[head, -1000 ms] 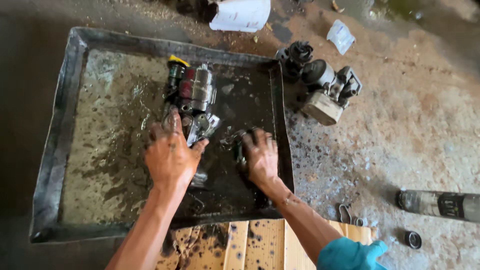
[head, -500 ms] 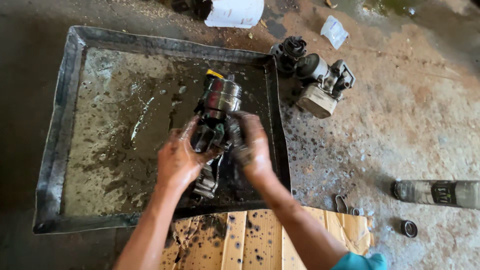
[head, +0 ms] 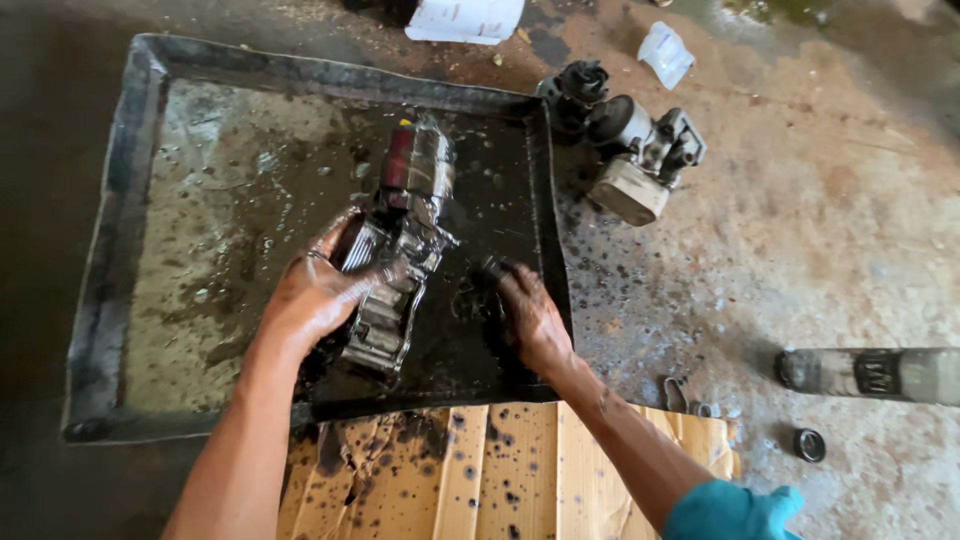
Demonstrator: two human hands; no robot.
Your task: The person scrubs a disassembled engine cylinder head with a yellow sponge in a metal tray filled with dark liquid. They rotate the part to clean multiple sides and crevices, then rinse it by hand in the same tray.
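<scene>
The greasy engine part (head: 400,250) lies in the black wash tray (head: 130,130), the left hand (head: 315,295) clasped around its middle while the right hand (head: 530,315), fingers curled, scrubs beside it; a firm steadying grip seems wise.

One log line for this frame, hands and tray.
left hand: grips oily metal engine part | right hand: palm down in dark oil | large black metal tray
</scene>
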